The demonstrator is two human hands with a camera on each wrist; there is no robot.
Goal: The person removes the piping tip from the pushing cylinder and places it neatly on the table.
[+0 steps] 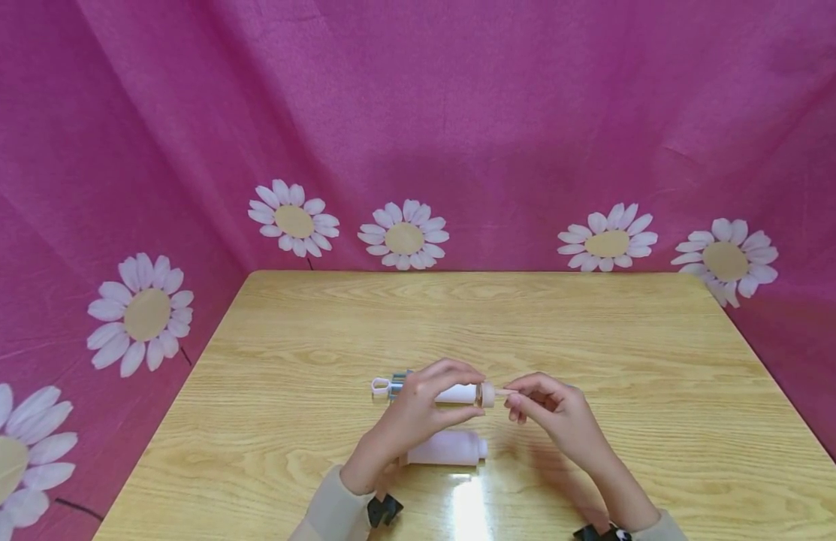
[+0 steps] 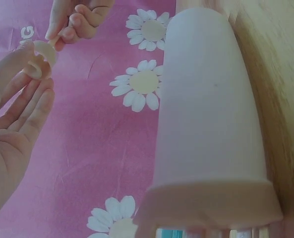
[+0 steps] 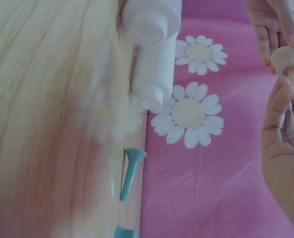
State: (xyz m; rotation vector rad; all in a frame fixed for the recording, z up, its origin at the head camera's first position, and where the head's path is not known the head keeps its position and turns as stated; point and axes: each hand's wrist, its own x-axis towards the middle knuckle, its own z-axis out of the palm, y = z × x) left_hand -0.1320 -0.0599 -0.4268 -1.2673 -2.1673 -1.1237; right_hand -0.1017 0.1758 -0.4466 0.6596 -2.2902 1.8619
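My left hand (image 1: pixel 424 398) pinches a small cream cap-like piece (image 1: pixel 488 394) with a see-through amber band, between thumb and fingertips above the table. In the right wrist view this round piece (image 3: pixel 288 58) has a thin pale stick (image 3: pixel 292 77) coming out of its end. My right hand (image 1: pixel 559 417) pinches the stick's far end with thumb and fingers. A pale pink-white bottle (image 1: pixel 448 448) lies on its side below my left hand. A second white bottle (image 1: pixel 458 394) lies partly hidden behind that hand.
At the second bottle's left end are blue-green parts (image 1: pixel 396 385) and a white loop (image 1: pixel 380 386). A teal flared peg (image 3: pixel 131 173) and another teal piece (image 3: pixel 125 232) show in the right wrist view. Behind the wooden table (image 1: pixel 593 315) hangs a pink flowered cloth (image 1: pixel 485 113).
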